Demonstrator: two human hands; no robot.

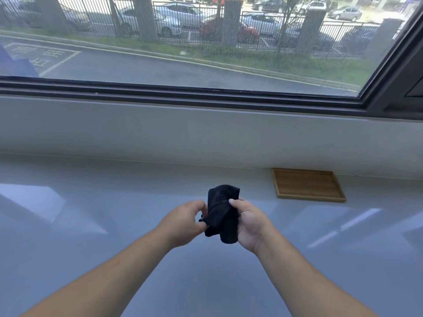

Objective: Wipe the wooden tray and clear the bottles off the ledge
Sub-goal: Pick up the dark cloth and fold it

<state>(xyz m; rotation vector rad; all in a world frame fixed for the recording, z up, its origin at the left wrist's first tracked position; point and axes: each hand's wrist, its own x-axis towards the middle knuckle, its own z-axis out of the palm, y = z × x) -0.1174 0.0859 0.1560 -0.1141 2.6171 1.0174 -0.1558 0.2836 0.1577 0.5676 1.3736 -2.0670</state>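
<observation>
The tray [307,184] lies on the ledge [114,179], against the wall below the window [183,42]. Left of the tray and nearer the person, both hands hold a cloth [222,213] above the ledge.

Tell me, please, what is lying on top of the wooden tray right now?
Nothing shows on the wooden tray: its whole slatted surface is bare. The black cloth is off it, held above the ledge by both hands. What lies under the tray is hidden.
</observation>
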